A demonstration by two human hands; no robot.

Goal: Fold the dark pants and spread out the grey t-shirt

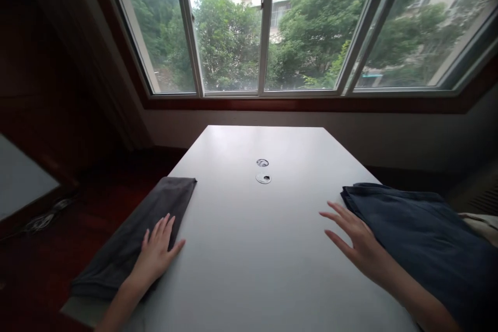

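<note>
A folded dark grey cloth (pixel 128 238) lies along the left edge of the white table (pixel 264 249). My left hand (pixel 157 249) rests on or just over its right part, fingers spread, the thumb reaching past the cloth's edge over the table. On the right side lies a folded dark blue cloth (pixel 420 228) with several layers. Beside its left edge is my right hand (pixel 356 236), fingers apart and holding nothing, over the white tabletop. Whether it touches the blue cloth I cannot tell.
A round grommet (pixel 263 179) and a round hole (pixel 262 163) sit in the table's far middle. Beyond the table is a window (pixel 260 94) above a wall. Cables (pixel 46 218) lie on the dark red floor at left. A pale item (pixel 482 225) shows at far right.
</note>
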